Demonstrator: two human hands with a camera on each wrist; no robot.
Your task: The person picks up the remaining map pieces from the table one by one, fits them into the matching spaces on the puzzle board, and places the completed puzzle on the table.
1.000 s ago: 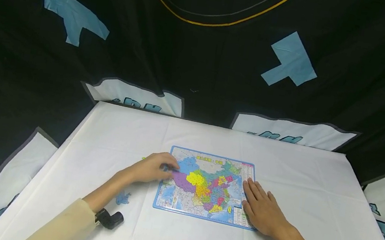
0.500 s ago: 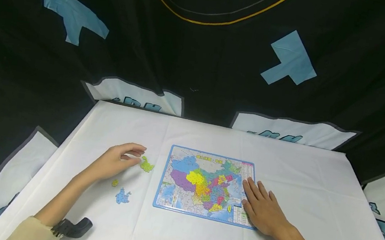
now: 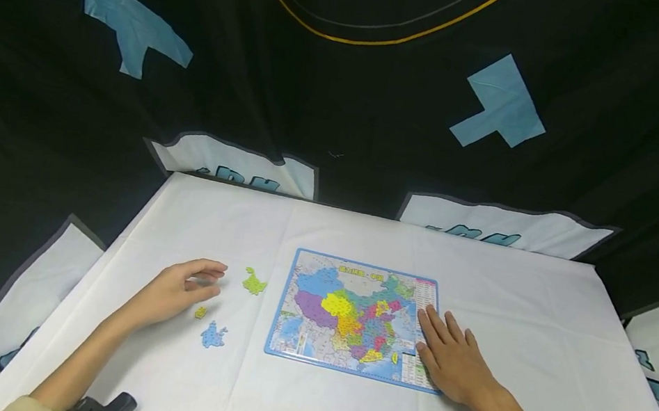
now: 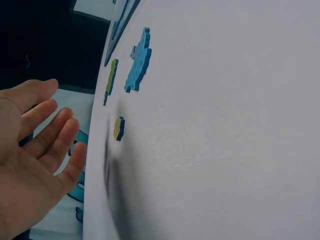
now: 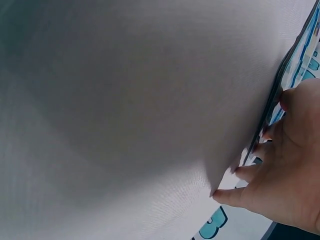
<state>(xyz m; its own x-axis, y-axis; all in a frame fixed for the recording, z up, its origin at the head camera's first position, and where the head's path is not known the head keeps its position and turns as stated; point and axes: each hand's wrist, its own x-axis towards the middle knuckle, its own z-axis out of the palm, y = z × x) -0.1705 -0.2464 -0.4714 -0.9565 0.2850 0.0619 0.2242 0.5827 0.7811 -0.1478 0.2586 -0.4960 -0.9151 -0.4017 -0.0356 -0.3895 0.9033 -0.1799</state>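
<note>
A: And there was the left hand (image 3: 172,290), up over the white-covered bench (image 3: 500,293), fingers loosely bent and spread apart, palm bare! What lay around it?

B: Three loose pieces, flat on the bench! The little yellow piece (image 3: 200,312) sat just beside the fingers, the green piece (image 3: 255,282) lay past the fingertips, and the blue piece (image 3: 213,335) rested nearer the person. All three were apart from one another, and the left wrist view caught their thick edges.

A: Outside the frame, then, every one of them?

B: Outside, just to the left of it! The puzzle board (image 3: 357,371) lay flat in the middle, blue rim all round, and what a crowd it held: a blue region (image 3: 320,280) at upper left, a purple region (image 3: 315,309) below, a bright-yellow region (image 3: 337,303) beside those, then smaller pinks, greens and oranges packed to the right. Pale printed areas showed above and below.

A: And over on the far side?

B: The right hand (image 3: 452,360), down on the board's right edge! Fingers nearly straight, slightly fanned, resting there, with a black cloth (image 3: 367,119) hanging behind the bench.
</note>
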